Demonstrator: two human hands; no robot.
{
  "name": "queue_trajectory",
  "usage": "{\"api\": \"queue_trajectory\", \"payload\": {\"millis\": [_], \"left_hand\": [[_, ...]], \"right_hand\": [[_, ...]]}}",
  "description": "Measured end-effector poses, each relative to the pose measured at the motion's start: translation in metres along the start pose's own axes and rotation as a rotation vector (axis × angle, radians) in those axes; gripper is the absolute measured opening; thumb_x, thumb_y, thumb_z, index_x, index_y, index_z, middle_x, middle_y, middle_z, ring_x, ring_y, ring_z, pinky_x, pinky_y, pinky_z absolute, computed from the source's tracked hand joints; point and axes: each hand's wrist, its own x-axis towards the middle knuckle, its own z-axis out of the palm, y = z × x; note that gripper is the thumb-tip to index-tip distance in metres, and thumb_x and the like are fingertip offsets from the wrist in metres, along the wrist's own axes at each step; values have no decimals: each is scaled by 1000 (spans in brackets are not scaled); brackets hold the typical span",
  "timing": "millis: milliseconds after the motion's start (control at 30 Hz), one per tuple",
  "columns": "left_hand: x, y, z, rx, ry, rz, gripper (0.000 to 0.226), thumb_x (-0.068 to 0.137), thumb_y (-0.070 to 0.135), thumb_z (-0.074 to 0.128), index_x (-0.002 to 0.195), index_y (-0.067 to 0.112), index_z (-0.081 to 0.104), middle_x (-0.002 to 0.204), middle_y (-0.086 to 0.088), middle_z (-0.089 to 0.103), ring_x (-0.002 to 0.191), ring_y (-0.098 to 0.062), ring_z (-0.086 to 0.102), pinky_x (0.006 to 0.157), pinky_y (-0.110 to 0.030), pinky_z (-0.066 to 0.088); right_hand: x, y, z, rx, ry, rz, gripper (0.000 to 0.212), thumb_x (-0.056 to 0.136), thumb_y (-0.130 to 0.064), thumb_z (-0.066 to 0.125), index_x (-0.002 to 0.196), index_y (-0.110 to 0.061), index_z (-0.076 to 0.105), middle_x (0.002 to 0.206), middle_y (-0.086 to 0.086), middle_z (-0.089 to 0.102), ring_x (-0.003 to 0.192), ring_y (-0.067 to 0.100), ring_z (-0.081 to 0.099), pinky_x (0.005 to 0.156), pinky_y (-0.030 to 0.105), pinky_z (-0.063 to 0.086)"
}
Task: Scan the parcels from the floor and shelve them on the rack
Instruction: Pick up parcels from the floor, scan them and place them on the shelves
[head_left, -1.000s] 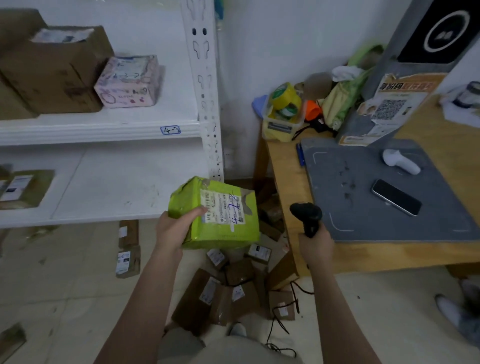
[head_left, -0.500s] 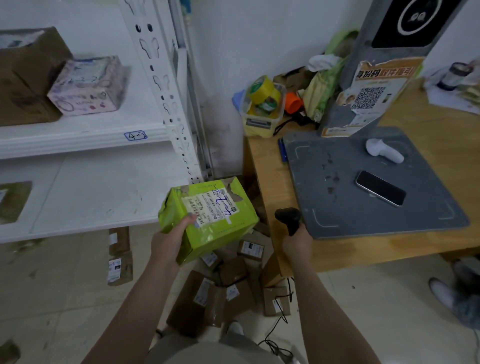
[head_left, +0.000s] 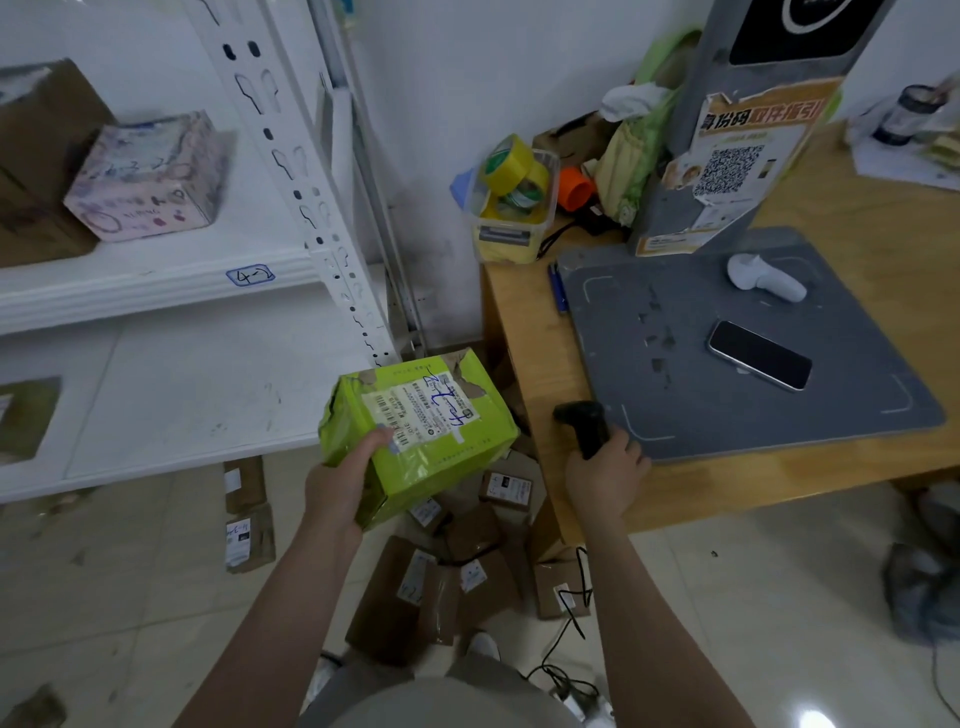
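Note:
My left hand (head_left: 340, 480) grips a lime-green parcel (head_left: 441, 452) by its near left corner, label side up, with blue handwriting on the white label. It hangs tilted in front of the white rack's lower shelf (head_left: 171, 395). My right hand (head_left: 602, 475) holds a black handheld scanner (head_left: 584, 423) by its handle, its head pointing left toward the parcel, over the desk's front corner. Several brown parcels (head_left: 457, 571) lie in a heap on the floor below both hands.
The upper shelf (head_left: 156, 280), tagged 4-2, carries a pink patterned box (head_left: 148, 179) and brown cartons. A wooden desk (head_left: 524, 364) on the right bears a grey mat with a phone (head_left: 759, 354), a white device, a tape tub and a kiosk. The scanner cable trails on the floor.
The view has swung right and down. The green parcel has dropped lower and tilted, its label turning to face up. My right hand with the scanner has sunk toward the desk corner.

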Motion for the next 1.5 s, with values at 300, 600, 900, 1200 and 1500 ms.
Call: {"api": "queue_trajectory", "payload": {"millis": [300, 600, 900, 1200, 1500], "left_hand": [[2, 10, -14, -14, -20, 44, 43, 78, 25, 84, 116, 10, 71, 98, -8, 76, 78, -20, 72, 50, -27, 56], [5, 28, -96, -99, 10, 129, 41, 78, 28, 82, 114, 12, 73, 99, -9, 78, 85, -26, 76, 68, -36, 61], [-12, 38, -244, -197, 116, 185, 57, 64, 36, 83, 113, 10, 73, 106, -10, 77, 98, -31, 74, 85, -54, 59], [-31, 30, -412, -301, 192, 253, 74, 53, 42, 81, 119, 11, 72, 114, -10, 75, 109, -31, 70, 95, -45, 53], [-39, 32, -550, -250, 138, 280, 65, 54, 34, 76, 113, 6, 73, 106, -15, 76, 83, -22, 73, 61, -26, 56]], "right_hand": [[-43, -52, -5, 318, 138, -303, 29, 84, -11, 72, 111, -8, 63, 113, 8, 61, 108, 25, 54, 84, 33, 45], [-99, -111, 27, 515, -408, -407, 35, 92, -27, 68, 125, -23, 57, 118, -4, 60, 105, 10, 57, 80, 16, 48], [-201, -177, 79, 621, -680, -498, 21, 97, -25, 63, 117, -20, 63, 105, -14, 64, 89, -13, 59, 81, 17, 46], [-342, -228, 138, 616, -879, -551, 27, 97, -24, 62, 121, -13, 62, 108, -9, 66, 90, -12, 61, 81, 11, 47], [-457, -262, 188, 676, -1082, -415, 54, 84, -12, 75, 133, -6, 54, 127, 11, 65, 115, 23, 63, 92, 31, 53]]}}
